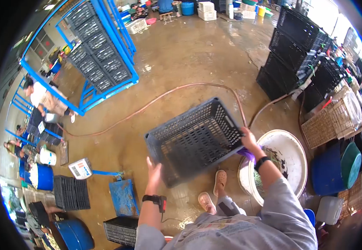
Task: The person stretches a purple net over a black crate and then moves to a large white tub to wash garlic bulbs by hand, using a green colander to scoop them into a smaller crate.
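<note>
A black plastic crate with slotted sides hangs tilted in front of me, its open top facing up toward me. My left hand grips its near left edge, though motion blur softens that corner. At the opposite end, my right hand is closed on the crate's right rim. Something purple shows just under my right hand; I cannot make out what it is. Below my right forearm stands a round white tub with green bits and dark matter inside.
A reddish hose crosses the wet floor. Stacked black crates rise at right, near a wicker basket and blue barrel. A blue platform scale lies left. Behind it are a blue crate rack and a person.
</note>
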`<state>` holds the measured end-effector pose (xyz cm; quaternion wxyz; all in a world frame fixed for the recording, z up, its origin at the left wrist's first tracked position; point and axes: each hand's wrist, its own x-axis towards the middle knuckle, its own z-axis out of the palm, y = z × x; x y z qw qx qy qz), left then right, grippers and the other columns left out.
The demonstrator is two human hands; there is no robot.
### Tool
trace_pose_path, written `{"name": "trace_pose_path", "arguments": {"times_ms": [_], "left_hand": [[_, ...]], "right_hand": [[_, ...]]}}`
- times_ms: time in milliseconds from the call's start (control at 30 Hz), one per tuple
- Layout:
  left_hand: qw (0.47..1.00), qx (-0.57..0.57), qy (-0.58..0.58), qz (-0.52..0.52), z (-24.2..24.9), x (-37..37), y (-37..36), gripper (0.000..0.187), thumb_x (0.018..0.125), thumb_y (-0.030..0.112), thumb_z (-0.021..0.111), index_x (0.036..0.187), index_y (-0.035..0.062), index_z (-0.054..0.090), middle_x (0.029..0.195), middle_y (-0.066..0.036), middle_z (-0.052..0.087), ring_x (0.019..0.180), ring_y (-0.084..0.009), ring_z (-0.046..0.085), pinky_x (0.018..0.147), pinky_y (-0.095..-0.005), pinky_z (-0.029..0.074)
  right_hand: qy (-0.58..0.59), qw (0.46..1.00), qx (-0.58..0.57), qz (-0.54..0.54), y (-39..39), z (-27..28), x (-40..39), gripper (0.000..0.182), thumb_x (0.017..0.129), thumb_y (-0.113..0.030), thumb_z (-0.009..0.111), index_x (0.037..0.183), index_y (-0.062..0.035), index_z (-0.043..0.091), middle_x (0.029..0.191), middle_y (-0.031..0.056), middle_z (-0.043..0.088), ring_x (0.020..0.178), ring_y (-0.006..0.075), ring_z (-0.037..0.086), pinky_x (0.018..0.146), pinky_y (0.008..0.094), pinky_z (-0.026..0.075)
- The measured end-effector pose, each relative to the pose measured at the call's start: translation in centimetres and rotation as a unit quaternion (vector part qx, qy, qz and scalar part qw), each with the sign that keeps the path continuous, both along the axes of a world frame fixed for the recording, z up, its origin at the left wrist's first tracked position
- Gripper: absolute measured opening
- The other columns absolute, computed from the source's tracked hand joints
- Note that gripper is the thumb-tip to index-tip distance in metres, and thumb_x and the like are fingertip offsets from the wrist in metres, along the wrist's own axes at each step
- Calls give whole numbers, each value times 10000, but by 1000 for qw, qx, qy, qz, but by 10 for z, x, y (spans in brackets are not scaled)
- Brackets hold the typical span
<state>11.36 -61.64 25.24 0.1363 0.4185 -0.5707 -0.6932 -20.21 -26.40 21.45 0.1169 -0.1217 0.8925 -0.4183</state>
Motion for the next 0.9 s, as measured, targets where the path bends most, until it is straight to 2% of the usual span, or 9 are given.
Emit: {"name": "trace_pose_path", "arguments": {"times_ms": [67,200,267,333,400,433,600,767,900], "left_hand": [[910,-341,-204,-116,-57,-1,2,802,797,221,584,1362,-61,90,1402,-246,212,1320,-315,194,1080,-357,158],[952,-276,-128,-33,-74,-9,34,705,751,-47,473,1356,-46,111,1361,-220,248,1254,-304,288,1046,-337,221],[989,-43,-115,81,-89,5,36,705,788,12,478,1376,-22,91,1386,-200,233,1250,-284,310,1040,-351,241],[960,-207,-187,18,-74,4,46,682,821,52,468,1382,-14,85,1388,-209,245,1239,-318,319,1034,-387,255],[932,-294,-212,-15,-39,3,61,653,824,87,475,1378,-7,140,1379,-200,267,1236,-325,319,1041,-420,227],[915,-335,-223,-28,-22,0,72,641,826,105,478,1376,-4,168,1375,-196,279,1235,-328,319,1045,-436,213],[758,-633,-92,-125,56,-48,137,440,830,58,452,1245,-63,370,1238,-224,431,1154,-363,398,982,-439,291],[897,-182,-44,-401,28,-104,228,312,842,35,469,1152,11,502,1007,-150,590,959,-232,574,842,-333,447],[839,-169,-106,-506,3,-146,273,359,823,73,502,1182,64,499,1007,-142,602,936,-251,592,815,-337,457]], "right_hand": [[120,992,38,25,-19,-18,18,578,689,-29,500,1258,-93,417,1329,163,394,1185,349,412,984,372,354],[84,994,42,-58,-29,-19,52,510,736,-13,470,1236,-96,411,1350,195,326,1222,376,343,974,407,359],[191,967,11,-166,-20,4,86,470,749,-45,461,1216,-95,435,1296,175,402,1053,392,487,865,421,432],[125,982,11,-142,6,-9,123,417,745,-43,471,1160,-75,491,1176,197,484,1060,334,501,882,402,424],[-207,974,74,55,54,-20,155,273,750,-97,492,998,-57,598,985,160,595,909,323,581,806,384,469],[-118,962,185,165,81,-46,176,226,752,-132,506,933,-70,627,909,139,614,842,316,600,770,367,484],[-150,952,265,-3,141,-88,146,195,750,-211,546,897,-151,659,919,116,627,882,281,598,797,380,473],[-40,969,245,4,122,-132,26,202,774,-145,472,930,-83,583,934,135,574,909,298,560,832,395,430],[1,955,295,-29,95,-181,-43,167,766,-123,488,904,-85,573,920,133,561,905,300,542,784,425,445]]}}
